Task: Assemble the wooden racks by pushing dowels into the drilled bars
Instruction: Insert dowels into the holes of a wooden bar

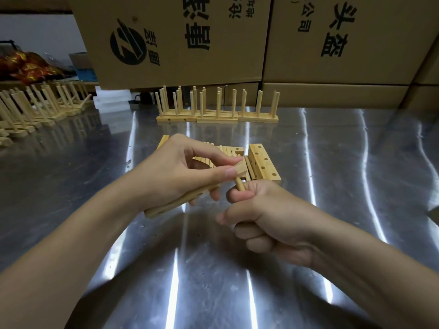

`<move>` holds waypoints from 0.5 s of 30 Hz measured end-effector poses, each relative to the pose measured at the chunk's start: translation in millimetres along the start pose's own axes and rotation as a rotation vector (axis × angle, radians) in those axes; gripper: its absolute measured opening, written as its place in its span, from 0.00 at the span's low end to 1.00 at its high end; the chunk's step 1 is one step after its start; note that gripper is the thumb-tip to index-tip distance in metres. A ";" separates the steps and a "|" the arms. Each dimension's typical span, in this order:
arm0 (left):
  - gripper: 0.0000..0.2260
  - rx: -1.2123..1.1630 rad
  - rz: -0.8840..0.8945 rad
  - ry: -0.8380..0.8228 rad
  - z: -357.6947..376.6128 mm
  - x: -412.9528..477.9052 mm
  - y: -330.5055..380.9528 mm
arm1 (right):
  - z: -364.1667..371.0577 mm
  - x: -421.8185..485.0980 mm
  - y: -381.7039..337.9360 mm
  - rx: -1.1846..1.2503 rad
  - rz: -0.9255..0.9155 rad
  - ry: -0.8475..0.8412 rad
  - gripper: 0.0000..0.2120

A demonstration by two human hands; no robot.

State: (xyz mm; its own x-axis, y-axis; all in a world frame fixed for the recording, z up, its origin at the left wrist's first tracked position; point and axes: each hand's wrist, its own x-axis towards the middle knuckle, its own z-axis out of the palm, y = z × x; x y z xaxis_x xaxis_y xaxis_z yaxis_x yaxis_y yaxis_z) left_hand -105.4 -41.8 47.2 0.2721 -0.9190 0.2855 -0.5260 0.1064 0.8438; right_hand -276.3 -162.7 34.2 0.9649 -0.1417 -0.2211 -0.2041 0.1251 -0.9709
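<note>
1. Task piece: pale rectangular wooden bar [171, 205], held up off the shiny steel table [237, 269], tilted, near end low toward me, far end raised toward the parts pile.
2. Handling, my guess: light, stiff, dry wood, not slippery and not fragile. Best held along the long sides, clear of the holes, so the hole face stays open.
3. Short round light wooden dowel [239, 185]: light and rigid. It probably needs a straight push, since going in at an angle could jam it. Best gripped low on the shaft, leaving the tip free.
4. My left hand [180, 167]: fingers curled round the bar, thumb pressing on top near the raised end. Firm hold.
5. My right hand [261, 214]: closed into a fist round the dowel, only the top stub showing, and its tip meets the bar's underside at the raised end. I cannot tell whether it is already in a hole.
6. Spare parts lie just behind my hands: a loose bundle of dowels [228, 150] and a flat drilled bar with a row of holes [262, 162].
7. Finished racks with upright pegs [213, 112] stand further back, in front of brown printed cardboard boxes [190, 39]. More racks [35, 108] are lined up at far left.
</note>
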 end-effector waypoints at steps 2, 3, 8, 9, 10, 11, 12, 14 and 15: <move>0.10 -0.029 -0.011 -0.026 -1.5 -0.3 0.9 | -0.7 -2.2 -1.9 0.058 0.014 -0.062 0.28; 0.10 -0.041 -0.016 -0.033 -1.2 -0.7 0.5 | -2.0 -3.0 -1.9 0.051 0.018 -0.073 0.29; 0.10 0.032 -0.018 0.004 1.9 -0.6 -1.4 | -12.9 0.0 1.0 0.005 0.027 -0.048 0.23; 0.10 0.051 -0.022 0.023 0.3 -0.4 -2.0 | -13.0 1.8 1.8 -0.047 -0.002 -0.013 0.21; 0.10 0.063 -0.028 0.045 -1.7 -0.3 -2.9 | -11.9 3.9 3.4 -0.130 -0.047 0.034 0.17; 0.10 0.066 -0.036 0.069 -3.8 -0.4 -4.1 | -9.3 5.7 5.1 -0.211 -0.094 0.090 0.15; 0.10 0.065 -0.041 0.091 -5.0 -1.0 -5.3 | -7.6 7.9 8.2 -0.269 -0.127 0.141 0.16; 0.09 0.076 -0.042 0.116 -4.2 -1.5 -7.4 | -5.0 14.0 14.1 -0.303 -0.146 0.240 0.20; 0.09 0.089 -0.039 0.123 -2.2 -1.3 -8.2 | -4.5 16.4 16.2 -0.310 -0.133 0.283 0.20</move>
State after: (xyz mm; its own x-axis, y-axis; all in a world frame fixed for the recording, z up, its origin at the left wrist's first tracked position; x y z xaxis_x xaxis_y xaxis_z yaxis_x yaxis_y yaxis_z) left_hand -99.7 -40.7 40.9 0.3875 -0.8677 0.3112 -0.5808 0.0324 0.8134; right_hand -264.5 -167.4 14.4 0.9117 -0.4054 -0.0666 -0.1626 -0.2070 -0.9647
